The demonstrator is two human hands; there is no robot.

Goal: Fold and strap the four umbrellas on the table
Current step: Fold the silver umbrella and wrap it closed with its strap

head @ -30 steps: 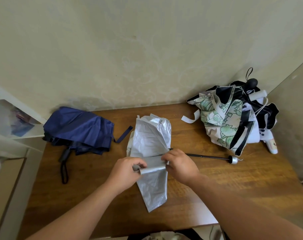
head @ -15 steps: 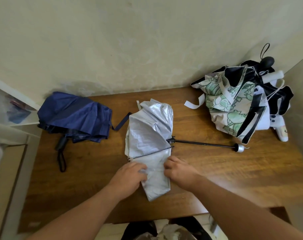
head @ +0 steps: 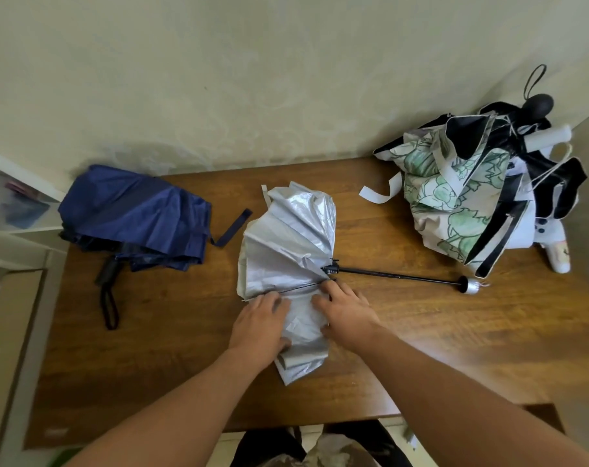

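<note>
Two flat hands, left hand (head: 260, 323) and right hand (head: 347, 311), press the silver umbrella (head: 288, 251) mid-table (head: 151, 348). One navy umbrella (head: 138, 215) lies left; a heap of patterned umbrellas (head: 461, 197) sits right, count unclear.

Both hands hide silver umbrella (head: 288, 244) cloth — forearms cropped.

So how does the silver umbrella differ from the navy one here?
The silver umbrella lies mid-table under both hands, left hand and right hand, its black shaft extended. The navy umbrella lies untouched at the left, shaft collapsed. Both are unstrapped.
</note>
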